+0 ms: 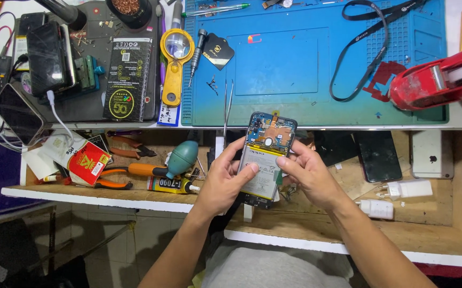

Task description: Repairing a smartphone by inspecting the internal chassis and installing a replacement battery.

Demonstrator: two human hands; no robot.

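Observation:
An opened smartphone (pixel 269 140) with its back cover off shows a white battery (pixel 258 170) and circuit boards at its top end. My left hand (pixel 224 178) grips its left edge, thumb pressed on the battery. My right hand (pixel 308 173) holds the right edge, thumb also resting on the battery. The phone is held above the lower wooden shelf (pixel 295 224), just below the front edge of the blue work mat (pixel 316 69).
Tweezers (pixel 226 106) lie on the mat near the phone. A yellow magnifier (pixel 176 58), screwdriver (pixel 196 53), black lanyard (pixel 369 48) and red tape dispenser (pixel 433 80) sit on the bench. The shelf holds a green air blower (pixel 182 157), pliers (pixel 116 181), glue tube (pixel 169 185), phones and chargers.

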